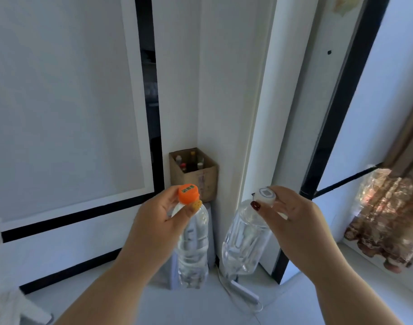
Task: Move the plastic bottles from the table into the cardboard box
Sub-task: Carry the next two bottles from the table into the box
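While left hand (153,221) pinches orange-capped bottle (192,242), right hand (292,216) pinches white-capped bottle (245,245): carry step; cardboard box (206,178) at twelve o'clock, lower both in next.

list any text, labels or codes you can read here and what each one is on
None of the print can be read as words.
Orange cap of the bottle in the left hand: green label with characters, too blurred to read.
White cap of the bottle in the right hand: a square printed mark, perhaps a code, not legible.
Cardboard box: a faint printed patch on its front, too small to read.
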`<action>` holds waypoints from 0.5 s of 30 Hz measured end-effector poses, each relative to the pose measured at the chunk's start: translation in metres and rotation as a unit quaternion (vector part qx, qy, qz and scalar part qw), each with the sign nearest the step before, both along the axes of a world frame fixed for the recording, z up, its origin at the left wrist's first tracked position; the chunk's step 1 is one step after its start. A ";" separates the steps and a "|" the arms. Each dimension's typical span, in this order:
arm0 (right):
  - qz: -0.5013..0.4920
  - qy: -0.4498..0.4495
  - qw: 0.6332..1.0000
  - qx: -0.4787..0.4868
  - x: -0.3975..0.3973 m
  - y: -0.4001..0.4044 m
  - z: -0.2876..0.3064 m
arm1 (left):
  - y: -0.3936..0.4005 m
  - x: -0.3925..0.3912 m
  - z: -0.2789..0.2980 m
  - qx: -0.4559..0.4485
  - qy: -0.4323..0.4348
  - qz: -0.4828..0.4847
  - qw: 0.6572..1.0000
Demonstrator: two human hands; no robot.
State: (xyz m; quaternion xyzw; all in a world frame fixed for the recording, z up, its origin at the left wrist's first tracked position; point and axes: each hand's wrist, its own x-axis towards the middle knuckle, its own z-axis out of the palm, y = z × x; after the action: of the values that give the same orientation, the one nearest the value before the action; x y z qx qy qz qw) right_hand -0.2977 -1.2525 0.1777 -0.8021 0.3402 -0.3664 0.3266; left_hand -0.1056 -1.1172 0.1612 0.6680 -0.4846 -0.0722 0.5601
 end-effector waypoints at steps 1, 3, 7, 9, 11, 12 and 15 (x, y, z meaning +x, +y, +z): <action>0.001 -0.002 1.000 0.001 0.014 -0.019 -0.002 | -0.018 0.013 -0.001 -0.003 0.003 0.004 1.000; 0.009 -0.006 1.000 0.003 0.045 -0.062 -0.007 | -0.056 0.044 -0.005 -0.005 0.005 0.017 1.000; 0.043 0.001 0.999 0.003 0.115 -0.151 -0.012 | -0.135 0.104 -0.010 -0.010 0.008 0.051 0.999; 0.064 0.000 0.998 0.005 0.149 -0.194 -0.008 | -0.173 0.132 -0.005 -0.015 0.020 0.072 0.997; 0.084 -0.003 0.996 0.007 0.184 -0.238 -0.002 | -0.214 0.162 0.000 -0.021 0.016 0.092 0.995; 0.087 -0.005 0.996 0.006 0.202 -0.259 0.002 | -0.235 0.177 0.003 -0.021 0.014 0.103 0.994; 0.093 -0.004 0.996 -0.006 0.256 -0.318 0.008 | -0.292 0.224 0.008 -0.028 0.024 0.122 0.992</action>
State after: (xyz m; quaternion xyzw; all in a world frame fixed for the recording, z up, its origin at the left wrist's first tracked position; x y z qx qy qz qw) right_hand -0.0415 -1.5709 0.1859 -0.8306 0.2607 -0.3404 0.3554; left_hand 0.1186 -1.4097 0.1694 0.7047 -0.3873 -0.0059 0.5945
